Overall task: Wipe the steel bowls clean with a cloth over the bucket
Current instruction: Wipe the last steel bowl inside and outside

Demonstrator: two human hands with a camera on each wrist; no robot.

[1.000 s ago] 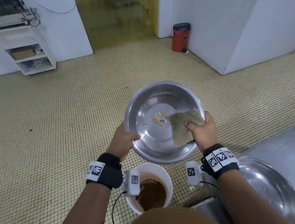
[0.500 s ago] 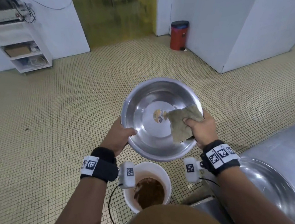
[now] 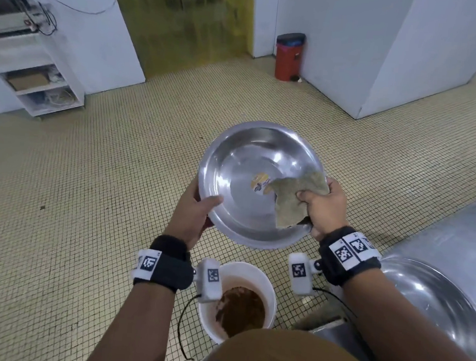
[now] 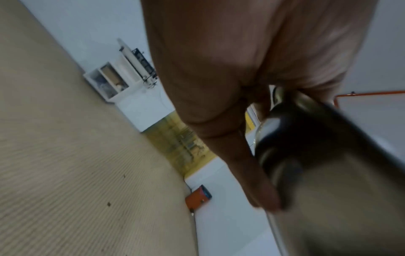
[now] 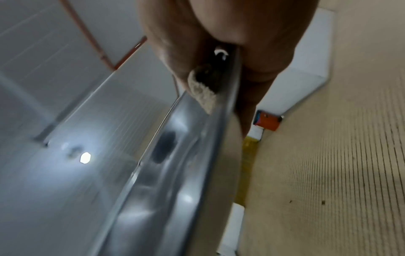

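**pan_scrubber:** So the steel bowl (image 3: 247,187) is up in the air, tilted with its inside toward the camera, and there's a round sticker (image 3: 260,183) stuck dead centre. The cloth (image 3: 291,198) is lying against the inner wall at about 3 o'clock, hanging down toward 5.

**tilefloor99:** Who's got what?

**pan_scrubber:** The left hand (image 3: 192,215) has the rim at roughly 8 o'clock, thumb hooked inside the bowl, fingers wrapped under it, so that grip is clamped on the bowl. The right hand (image 3: 325,209) is at 3 to 4 o'clock with its grip closed on the cloth, pressing it to the rim. From the right wrist view you can see the cloth (image 5: 202,91) squeezed between thumb and rim, with fingers behind the metal. The left wrist view is pretty blurry, just the palm (image 4: 230,69) against the dark edge of the bowl (image 4: 306,155).

**tilefloor99:** And the bucket?

**pan_scrubber:** The white bucket (image 3: 265,280) is on the tiled floor (image 3: 83,224) just below the bowl at 6 o'clock, with brown stuff (image 3: 241,310) in it. A second steel bowl (image 3: 422,294) sits on the steel desk (image 3: 457,228) over at 4 o'clock. Farther out there's a red bin (image 3: 288,58) by the wall at 12 and a white shelf unit (image 3: 38,85) at 10.
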